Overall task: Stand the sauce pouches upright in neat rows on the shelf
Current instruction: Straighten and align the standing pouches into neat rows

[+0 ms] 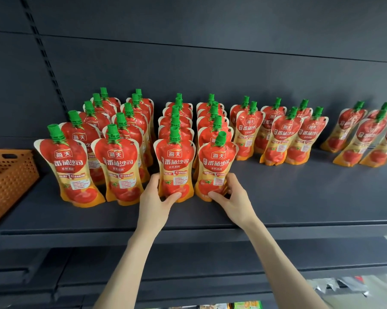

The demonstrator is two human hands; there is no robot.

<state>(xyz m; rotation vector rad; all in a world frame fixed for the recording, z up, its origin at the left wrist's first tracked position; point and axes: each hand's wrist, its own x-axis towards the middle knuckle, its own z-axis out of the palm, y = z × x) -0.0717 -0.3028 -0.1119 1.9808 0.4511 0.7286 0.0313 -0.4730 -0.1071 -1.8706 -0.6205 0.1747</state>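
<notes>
Two hands apart, each gripping the base of one glossy, waisted pouch: left hand (156,198) on third-row front pouch (175,162), right hand (232,198) on fourth-row front pouch (217,162), leaning right. Both stand on matte dark shelf (299,192), ribbed green caps (175,133) up.

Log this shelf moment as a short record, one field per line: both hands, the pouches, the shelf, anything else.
left hand: grips base of third front pouch, upright
right hand: grips base of fourth front pouch, cap tilted right
other pouches: standing in rows behind and to both sides; far-right group set apart
shelf: dark, with a dark back panel
extra: orange basket at left end
</notes>
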